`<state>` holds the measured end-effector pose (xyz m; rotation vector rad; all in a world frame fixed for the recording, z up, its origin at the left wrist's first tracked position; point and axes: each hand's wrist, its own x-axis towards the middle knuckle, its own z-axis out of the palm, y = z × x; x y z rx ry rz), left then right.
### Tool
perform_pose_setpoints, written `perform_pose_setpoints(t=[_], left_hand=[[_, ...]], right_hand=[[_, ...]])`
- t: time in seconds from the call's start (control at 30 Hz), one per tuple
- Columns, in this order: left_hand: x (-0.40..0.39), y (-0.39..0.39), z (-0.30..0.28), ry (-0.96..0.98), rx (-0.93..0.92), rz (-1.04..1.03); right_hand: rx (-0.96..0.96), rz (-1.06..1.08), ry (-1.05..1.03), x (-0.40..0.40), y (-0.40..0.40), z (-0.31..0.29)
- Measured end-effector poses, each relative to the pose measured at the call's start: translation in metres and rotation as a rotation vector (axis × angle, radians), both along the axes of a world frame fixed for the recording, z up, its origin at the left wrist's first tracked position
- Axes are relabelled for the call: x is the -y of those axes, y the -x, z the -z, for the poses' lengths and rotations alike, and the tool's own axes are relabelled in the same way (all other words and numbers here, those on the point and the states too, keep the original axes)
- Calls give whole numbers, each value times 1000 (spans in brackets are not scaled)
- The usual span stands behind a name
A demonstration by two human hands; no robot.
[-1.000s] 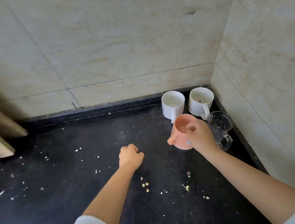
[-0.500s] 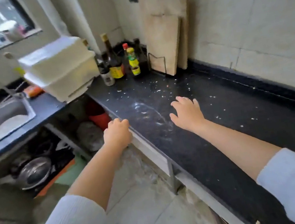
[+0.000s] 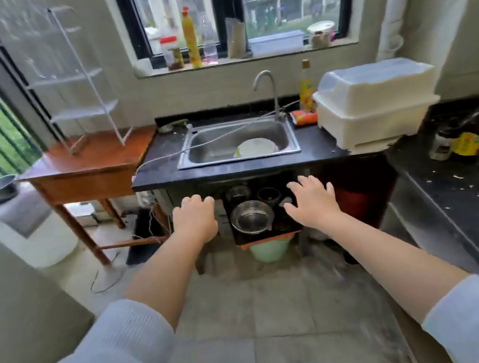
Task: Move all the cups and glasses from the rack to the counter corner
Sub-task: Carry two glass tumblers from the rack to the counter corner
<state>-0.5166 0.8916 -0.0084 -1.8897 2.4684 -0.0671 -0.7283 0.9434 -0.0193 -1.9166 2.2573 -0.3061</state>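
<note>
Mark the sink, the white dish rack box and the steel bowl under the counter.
sink (image 3: 216,145): head view, bare steel floor of the basin.
white dish rack box (image 3: 378,107): head view, its front wall.
steel bowl (image 3: 250,217): head view, inside of the bowl, under the counter between the two hands.

sink (image 3: 236,142) left of dish rack (image 3: 377,104), bowl (image 3: 255,148) in sink

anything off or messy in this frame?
Two things. Pale crumbs or specks are scattered over the black counter on the right, near the bottles. A thin cord or hose trails loosely from the faucet area across the sink rim and over the counter's left edge. Both hands, left hand and right hand, hold nothing.
</note>
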Motion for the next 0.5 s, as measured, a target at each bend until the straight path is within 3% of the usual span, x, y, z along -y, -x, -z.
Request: perform_pose_setpoints(t=[0.13,0.5], left_hand=[[47,-87,-10,-14,-43,-129],[185,-208,-37,100,-50,-331]], right_hand=[[-24,-122,0,64,-77,-9],[-42,-301,83,259,-211,-30]])
